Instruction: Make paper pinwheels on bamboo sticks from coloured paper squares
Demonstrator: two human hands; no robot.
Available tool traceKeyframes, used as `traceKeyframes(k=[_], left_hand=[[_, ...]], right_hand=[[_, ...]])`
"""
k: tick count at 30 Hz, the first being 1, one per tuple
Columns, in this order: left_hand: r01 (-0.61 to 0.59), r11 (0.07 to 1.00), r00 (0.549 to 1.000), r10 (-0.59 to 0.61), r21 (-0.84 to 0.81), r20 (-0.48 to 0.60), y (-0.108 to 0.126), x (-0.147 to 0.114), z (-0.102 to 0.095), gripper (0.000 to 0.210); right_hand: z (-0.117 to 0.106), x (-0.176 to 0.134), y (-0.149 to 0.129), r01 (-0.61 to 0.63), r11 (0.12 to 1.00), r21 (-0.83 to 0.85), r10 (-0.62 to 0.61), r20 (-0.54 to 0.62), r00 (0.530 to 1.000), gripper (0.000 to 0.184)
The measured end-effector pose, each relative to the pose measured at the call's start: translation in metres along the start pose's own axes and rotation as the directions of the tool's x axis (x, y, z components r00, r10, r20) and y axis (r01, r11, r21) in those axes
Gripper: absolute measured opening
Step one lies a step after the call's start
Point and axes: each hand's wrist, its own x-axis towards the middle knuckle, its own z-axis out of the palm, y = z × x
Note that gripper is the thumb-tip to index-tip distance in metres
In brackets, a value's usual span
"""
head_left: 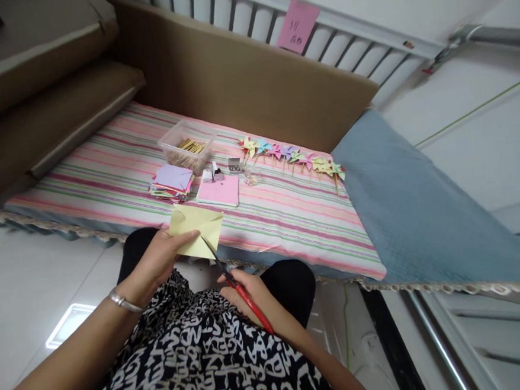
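Note:
A yellow paper square (190, 222) is pinched in my left hand (168, 249), with the thumb lying on top of it. Slits or creases run in from its upper corners. My right hand (246, 292) grips red-handled scissors (253, 308), whose dark blades reach the lower right part of the paper. Just beyond the paper sit a stack of coloured paper squares (173, 178), purple on top, and a pink paper stack (219, 192). Small open boxes (213, 173) stand at the pink stack's back edge.
A clear plastic box (185, 148) holds thin wooden sticks. Several paper pinwheels (286, 153) lie in a row along the back right of the striped cloth (283, 217). A cardboard panel (238, 72) stands behind. Large cardboard pieces (58, 108) are at left.

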Motion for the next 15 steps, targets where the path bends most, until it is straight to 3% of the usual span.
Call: traceKeyframes(k=[15], left_hand=[[0.043, 0.999, 0.999, -0.043, 0.011, 0.019, 0.0034, 0.0001, -0.0023, 0.04]], right_hand=[[-0.0002, 0.002, 0.0, 0.047, 0.997, -0.056, -0.048, -0.008, 0.999, 0.026]])
